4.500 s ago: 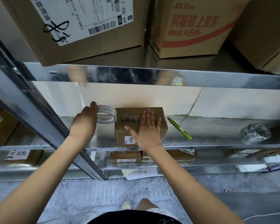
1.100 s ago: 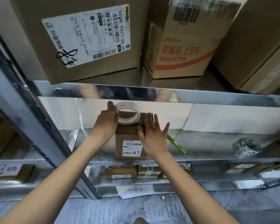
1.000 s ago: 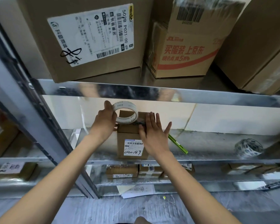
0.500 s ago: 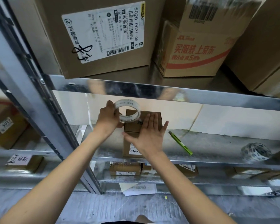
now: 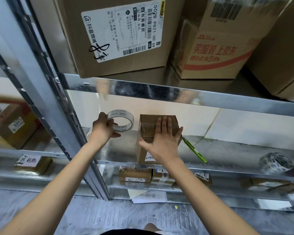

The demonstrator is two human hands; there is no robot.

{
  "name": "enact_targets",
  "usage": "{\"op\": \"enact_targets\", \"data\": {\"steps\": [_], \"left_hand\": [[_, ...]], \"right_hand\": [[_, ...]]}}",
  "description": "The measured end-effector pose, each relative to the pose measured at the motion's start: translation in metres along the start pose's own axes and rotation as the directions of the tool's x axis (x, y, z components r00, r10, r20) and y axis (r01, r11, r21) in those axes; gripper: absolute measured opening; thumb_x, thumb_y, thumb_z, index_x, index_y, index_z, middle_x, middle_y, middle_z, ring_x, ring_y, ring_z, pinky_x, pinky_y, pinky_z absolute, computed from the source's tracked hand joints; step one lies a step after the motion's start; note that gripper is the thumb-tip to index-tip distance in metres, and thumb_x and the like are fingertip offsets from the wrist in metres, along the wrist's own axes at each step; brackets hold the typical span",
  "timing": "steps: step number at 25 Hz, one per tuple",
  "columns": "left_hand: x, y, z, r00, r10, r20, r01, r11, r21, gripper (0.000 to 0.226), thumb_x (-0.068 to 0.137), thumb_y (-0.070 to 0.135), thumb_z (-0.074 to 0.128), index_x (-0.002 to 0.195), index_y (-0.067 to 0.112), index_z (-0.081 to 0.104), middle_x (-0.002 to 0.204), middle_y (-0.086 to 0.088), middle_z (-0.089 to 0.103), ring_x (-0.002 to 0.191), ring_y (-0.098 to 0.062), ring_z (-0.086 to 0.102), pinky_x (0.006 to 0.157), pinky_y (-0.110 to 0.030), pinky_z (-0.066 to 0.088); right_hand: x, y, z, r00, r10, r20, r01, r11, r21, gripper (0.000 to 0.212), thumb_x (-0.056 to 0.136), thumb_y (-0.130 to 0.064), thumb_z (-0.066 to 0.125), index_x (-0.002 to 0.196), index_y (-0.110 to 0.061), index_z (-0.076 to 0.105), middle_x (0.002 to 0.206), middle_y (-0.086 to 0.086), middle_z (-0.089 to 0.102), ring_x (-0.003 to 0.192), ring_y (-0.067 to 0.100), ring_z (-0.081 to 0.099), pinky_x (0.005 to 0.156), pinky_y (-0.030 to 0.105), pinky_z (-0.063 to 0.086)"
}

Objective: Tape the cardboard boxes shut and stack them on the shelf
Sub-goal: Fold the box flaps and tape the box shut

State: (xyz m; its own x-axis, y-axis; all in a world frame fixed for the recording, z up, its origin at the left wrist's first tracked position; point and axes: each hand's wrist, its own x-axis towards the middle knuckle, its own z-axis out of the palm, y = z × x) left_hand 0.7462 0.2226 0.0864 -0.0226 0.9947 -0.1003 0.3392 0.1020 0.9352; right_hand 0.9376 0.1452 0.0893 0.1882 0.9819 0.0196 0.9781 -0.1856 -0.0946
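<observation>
Under the flat, straight fingers (image 5: 162,124) of the right hand (image 5: 161,141) sits the box (image 5: 158,131), mid-taping; left hand (image 5: 103,129) grips the tape roll (image 5: 121,122), probably needing cutting next.

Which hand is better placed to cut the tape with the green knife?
Right. The right hand lies flat on the small box, with the green utility knife just beside it; the left hand holds the tape roll.

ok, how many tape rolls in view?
2. A clear roll is held in the left hand, beside the small box. A patterned roll lies at the shelf's far right. Others may be hidden.
</observation>
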Motion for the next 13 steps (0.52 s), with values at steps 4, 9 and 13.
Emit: {"op": "enact_targets", "data": {"steps": [4,9,13], "left_hand": [[-0.004,-0.001,0.004,1.000,-0.028,-0.005,0.027,0.996,-0.085,0.007,0.099,0.008,0.041,0.092,0.007,0.039,0.107,-0.026,0.057,0.054,-0.028,0.068,0.045,-0.029,0.056],[-0.016,-0.001,0.017,0.994,-0.087,0.065,0.097,0.982,-0.164,0.006,0.099,0.008,0.042,0.094,0.005,0.040,0.102,-0.025,0.057,0.052,-0.030,0.068,0.052,-0.039,0.059],[-0.023,0.004,0.026,0.989,-0.121,0.084,0.139,0.953,-0.267,0.010,0.099,0.005,0.041,0.090,0.006,0.038,0.088,-0.016,0.058,0.045,-0.026,0.065,0.049,-0.035,0.058]], "right_hand": [[-0.005,0.001,0.000,0.999,-0.054,0.005,0.053,0.998,0.030,0.096,0.085,-0.074,0.027,0.152,-0.011,0.000,0.160,0.007,-0.004,0.147,0.019,-0.009,0.109,0.061,-0.016],[-0.009,-0.011,-0.002,0.991,-0.132,0.026,0.130,0.989,0.071,0.070,0.096,-0.052,0.024,0.153,-0.018,0.003,0.161,0.001,-0.001,0.147,0.018,-0.009,0.109,0.063,-0.015],[-0.009,-0.022,-0.001,0.992,-0.117,0.045,0.114,0.991,0.072,0.059,0.099,-0.040,0.022,0.153,-0.024,0.003,0.161,0.000,-0.001,0.147,0.027,-0.009,0.106,0.067,-0.012]]}}
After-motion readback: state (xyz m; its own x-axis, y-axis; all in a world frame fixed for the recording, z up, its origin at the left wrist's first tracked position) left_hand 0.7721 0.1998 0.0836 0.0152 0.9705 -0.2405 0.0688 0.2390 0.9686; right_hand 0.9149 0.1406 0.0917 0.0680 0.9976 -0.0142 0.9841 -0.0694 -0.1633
